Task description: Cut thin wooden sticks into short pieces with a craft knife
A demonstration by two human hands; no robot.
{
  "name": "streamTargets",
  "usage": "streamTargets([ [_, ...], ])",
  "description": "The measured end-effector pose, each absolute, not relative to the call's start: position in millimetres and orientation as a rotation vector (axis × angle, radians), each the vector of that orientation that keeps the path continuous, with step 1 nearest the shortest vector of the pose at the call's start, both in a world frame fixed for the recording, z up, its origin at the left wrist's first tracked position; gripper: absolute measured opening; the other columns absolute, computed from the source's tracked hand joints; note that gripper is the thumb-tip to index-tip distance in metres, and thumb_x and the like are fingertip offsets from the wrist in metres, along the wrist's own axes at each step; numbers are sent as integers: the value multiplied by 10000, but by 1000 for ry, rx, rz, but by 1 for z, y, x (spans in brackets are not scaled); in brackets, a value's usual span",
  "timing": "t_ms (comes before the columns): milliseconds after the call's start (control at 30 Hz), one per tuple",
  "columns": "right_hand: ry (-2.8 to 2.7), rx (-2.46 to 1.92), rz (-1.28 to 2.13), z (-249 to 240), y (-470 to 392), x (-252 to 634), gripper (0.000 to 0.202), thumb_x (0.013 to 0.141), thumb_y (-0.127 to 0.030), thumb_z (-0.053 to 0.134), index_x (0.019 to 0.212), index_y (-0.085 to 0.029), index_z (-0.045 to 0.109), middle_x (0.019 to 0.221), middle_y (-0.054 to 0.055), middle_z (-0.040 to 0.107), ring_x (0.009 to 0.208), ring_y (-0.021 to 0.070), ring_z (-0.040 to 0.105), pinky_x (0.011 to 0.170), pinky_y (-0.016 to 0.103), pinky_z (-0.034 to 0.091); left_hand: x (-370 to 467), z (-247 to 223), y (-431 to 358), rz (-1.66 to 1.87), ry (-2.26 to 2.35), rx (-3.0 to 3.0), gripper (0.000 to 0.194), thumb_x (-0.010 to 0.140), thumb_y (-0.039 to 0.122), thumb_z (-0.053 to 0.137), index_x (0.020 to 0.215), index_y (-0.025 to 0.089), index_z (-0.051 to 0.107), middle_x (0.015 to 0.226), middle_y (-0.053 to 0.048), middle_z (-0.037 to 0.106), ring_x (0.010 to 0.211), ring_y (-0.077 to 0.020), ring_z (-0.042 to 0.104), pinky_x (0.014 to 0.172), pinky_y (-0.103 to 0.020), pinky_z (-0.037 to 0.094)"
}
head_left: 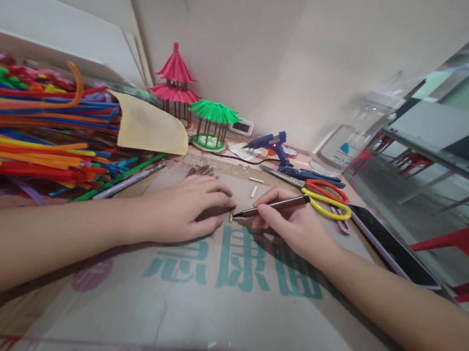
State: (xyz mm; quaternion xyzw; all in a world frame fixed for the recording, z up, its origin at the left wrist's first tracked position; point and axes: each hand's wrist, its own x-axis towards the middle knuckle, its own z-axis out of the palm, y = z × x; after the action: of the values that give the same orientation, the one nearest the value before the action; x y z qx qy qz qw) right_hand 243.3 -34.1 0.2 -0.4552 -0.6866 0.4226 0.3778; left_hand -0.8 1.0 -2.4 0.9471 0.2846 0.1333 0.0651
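Note:
My right hand (283,218) grips a dark brown marker pen (276,206), its tip touching or just beside a small stick piece (231,215) on the printed cardboard (183,311). My left hand (192,207) rests palm down left of that piece, fingers apart, with a fingertip at the piece's upper end. Two more short pale pieces lie beyond the pen, one upright in view (253,191) and one crosswise (256,180). Behind my left hand is a small bunch of brown sticks (201,171).
Colourful pipe cleaners (32,116) heap at the left. At the back stand a pink pavilion (173,85), a green pavilion (212,121) and a blue glue gun (270,143). Scissors (329,198), a phone (392,246) and a clear plastic jug (345,138) are at the right.

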Motion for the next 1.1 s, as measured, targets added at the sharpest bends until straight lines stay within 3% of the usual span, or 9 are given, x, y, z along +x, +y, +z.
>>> streamTargets([
  [1100, -1790, -1153, 1124, 1, -34, 243, 159, 885, -336, 654, 844, -198, 587, 671, 9, 685, 614, 145, 662, 580, 262, 538, -1, -2, 2, 350, 851, 2895, 389, 992, 320, 474, 1325, 226, 652, 1370, -108, 606, 1255, -305, 550, 1086, -480, 399],
])
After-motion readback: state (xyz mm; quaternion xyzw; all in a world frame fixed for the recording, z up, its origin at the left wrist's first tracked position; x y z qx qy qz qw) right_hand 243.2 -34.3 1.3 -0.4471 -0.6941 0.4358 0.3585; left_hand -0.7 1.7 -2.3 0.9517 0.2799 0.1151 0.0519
